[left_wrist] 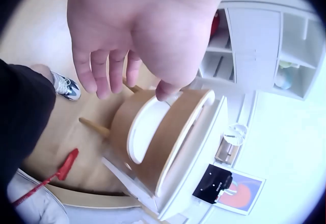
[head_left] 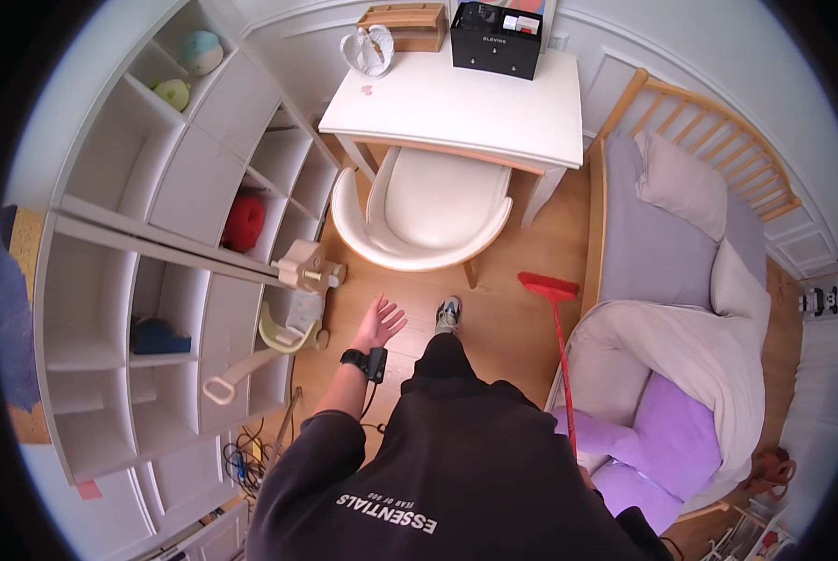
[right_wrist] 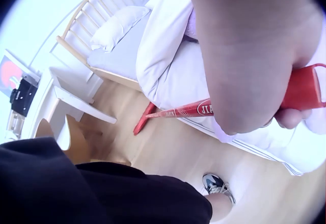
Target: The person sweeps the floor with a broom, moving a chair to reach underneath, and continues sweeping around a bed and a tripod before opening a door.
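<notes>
The right hand (right_wrist: pixel 254 91) grips a red broom (right_wrist: pixel 186 111) near the top of its handle, the fingers curled round it. In the head view this hand is mostly hidden by the black shirt. The broom head (head_left: pixel 548 285) is down on the wooden floor beside the bed, with the handle (head_left: pixel 566 374) slanting up toward the body. The left hand (head_left: pixel 379 324) is held out over the floor, its fingers loosely extended and nothing in it. In the left wrist view, the left palm (left_wrist: pixel 147 35) overlaps the white chair (left_wrist: pixel 173 127) behind it.
Ahead, a white chair (head_left: pixel 442 201) is tucked at a white desk (head_left: pixel 456 103) bearing a black box (head_left: pixel 496 51). White shelves (head_left: pixel 148 220) line the left, with cables (head_left: pixel 244 458) on the floor. The bed (head_left: pixel 625 238), with rumpled bedding, stands right.
</notes>
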`<state>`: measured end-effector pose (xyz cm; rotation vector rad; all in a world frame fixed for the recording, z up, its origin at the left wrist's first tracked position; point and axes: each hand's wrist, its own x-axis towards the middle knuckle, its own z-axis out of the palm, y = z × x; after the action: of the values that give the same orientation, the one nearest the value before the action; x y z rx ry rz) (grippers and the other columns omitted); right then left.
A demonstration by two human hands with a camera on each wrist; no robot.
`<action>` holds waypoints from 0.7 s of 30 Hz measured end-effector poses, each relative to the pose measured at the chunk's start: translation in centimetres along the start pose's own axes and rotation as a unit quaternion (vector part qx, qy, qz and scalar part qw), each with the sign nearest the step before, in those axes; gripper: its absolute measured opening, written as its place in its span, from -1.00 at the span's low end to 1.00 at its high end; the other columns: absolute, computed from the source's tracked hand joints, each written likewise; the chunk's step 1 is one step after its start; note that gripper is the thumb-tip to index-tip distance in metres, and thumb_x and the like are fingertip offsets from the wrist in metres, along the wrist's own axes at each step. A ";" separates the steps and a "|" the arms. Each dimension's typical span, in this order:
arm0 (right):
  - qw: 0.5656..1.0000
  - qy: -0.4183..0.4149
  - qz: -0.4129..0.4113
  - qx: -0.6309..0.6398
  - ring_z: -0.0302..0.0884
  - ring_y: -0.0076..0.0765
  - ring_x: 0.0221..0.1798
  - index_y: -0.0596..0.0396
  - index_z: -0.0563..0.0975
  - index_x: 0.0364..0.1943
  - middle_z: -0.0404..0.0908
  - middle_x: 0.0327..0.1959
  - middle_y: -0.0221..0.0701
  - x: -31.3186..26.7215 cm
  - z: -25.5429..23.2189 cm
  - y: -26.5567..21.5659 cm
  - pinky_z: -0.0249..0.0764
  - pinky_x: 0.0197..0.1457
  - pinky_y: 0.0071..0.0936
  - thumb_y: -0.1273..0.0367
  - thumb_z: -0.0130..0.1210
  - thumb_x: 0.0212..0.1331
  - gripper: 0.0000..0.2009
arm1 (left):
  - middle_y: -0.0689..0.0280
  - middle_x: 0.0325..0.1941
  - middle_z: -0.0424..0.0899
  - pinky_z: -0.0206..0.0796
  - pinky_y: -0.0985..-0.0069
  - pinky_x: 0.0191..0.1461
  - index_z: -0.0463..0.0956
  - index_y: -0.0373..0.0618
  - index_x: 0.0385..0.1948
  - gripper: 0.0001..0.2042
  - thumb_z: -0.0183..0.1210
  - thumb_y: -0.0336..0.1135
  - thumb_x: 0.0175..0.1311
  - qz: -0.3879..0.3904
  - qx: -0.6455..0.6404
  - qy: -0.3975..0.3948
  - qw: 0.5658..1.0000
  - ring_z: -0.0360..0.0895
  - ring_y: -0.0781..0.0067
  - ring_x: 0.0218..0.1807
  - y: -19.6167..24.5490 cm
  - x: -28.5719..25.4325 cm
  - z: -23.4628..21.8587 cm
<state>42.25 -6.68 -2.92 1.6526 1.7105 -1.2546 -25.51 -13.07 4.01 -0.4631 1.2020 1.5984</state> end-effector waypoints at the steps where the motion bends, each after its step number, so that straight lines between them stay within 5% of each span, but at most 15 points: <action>1: 0.997 -0.004 0.068 0.026 0.56 -0.11 -0.44 0.39 0.48 -0.56 0.52 -0.62 -0.04 0.0 0.5 -0.4 0.37 -0.45 -0.25 0.20 0.04 -0.07 -0.61 | 0.11 0.28 0.02 0.16 0.20 0.19 -0.10 -0.14 0.22 -0.27 0.04 0.05 0.12 -0.003 0.004 -0.007 1.000 0.17 0.08 0.21 1.6 1.4 1.4; 2: 0.989 -0.007 0.138 0.051 0.57 -0.14 -0.42 0.40 0.49 -0.54 0.53 -0.60 -0.03 0.4 1.2 -0.3 0.38 -0.43 -0.26 0.18 0.04 -0.05 -0.60 | 0.10 0.29 -0.04 0.14 0.15 0.20 -0.15 -0.15 0.23 -0.20 0.08 0.07 0.07 -0.017 -0.016 0.010 1.000 0.15 0.04 0.22 3.0 2.7 2.7; 6: 0.989 0.074 0.107 0.071 0.56 -0.21 -0.37 0.39 0.51 -0.48 0.56 -0.54 -0.05 -1.0 -0.4 -6.5 0.38 -0.37 -0.28 0.12 0.04 -0.01 -0.55 | 0.10 0.32 -0.17 0.12 0.07 0.20 -0.26 -0.14 0.24 -0.08 0.15 0.14 -0.02 -0.081 -0.080 -0.044 0.992 0.09 -0.03 0.24 6.7 8.4 4.3; 8: 0.996 0.000 0.050 0.072 0.54 -0.23 -0.33 0.37 0.52 -0.44 0.57 -0.50 -0.05 1.0 1.1 -4.6 0.37 -0.33 -0.29 0.07 0.05 0.01 -0.52 | 0.09 0.28 -0.02 0.16 0.08 0.18 -0.13 -0.16 0.22 -0.18 0.11 0.10 0.02 -0.088 -0.108 0.013 0.990 0.13 0.00 0.22 7.3 10.2 4.9; 10: 0.992 0.010 0.090 0.091 0.54 -0.28 -0.36 0.36 0.53 -0.43 0.58 -0.48 -0.07 -0.1 0.2 -8.1 0.37 -0.34 -0.32 0.06 0.09 -0.04 -0.52 | 0.10 0.19 0.15 0.35 0.14 0.03 0.08 -0.14 0.13 -0.33 0.11 0.05 0.05 -0.125 -0.066 -0.076 0.987 0.25 0.10 0.15 6.3 13.3 2.8; 12: 0.989 0.015 0.113 0.096 0.54 -0.29 -0.36 0.36 0.53 -0.44 0.58 -0.48 -0.07 0.2 0.3 -8.9 0.37 -0.34 -0.32 0.06 0.10 -0.05 -0.52 | 0.11 0.06 0.33 0.37 0.22 0.03 0.17 -0.17 0.07 -0.54 -0.01 -0.15 0.19 -0.177 -0.043 -0.064 0.981 0.36 0.14 0.06 6.8 13.7 2.9; 21: 0.974 -0.001 0.189 0.121 0.54 -0.31 -0.38 0.35 0.53 -0.46 0.58 -0.50 -0.09 0.5 0.9 -10.7 0.37 -0.35 -0.34 0.08 0.13 -0.10 -0.54 | 0.07 0.15 0.23 0.15 0.17 0.21 0.11 -0.25 0.08 -0.55 -0.04 -0.26 0.19 -0.199 -0.080 -0.045 0.976 0.20 0.06 0.19 9.3 15.8 5.5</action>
<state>31.77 -5.77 -0.59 1.9992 1.1966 -1.3073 -38.40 -0.10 -1.57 -0.6814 0.8506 1.3551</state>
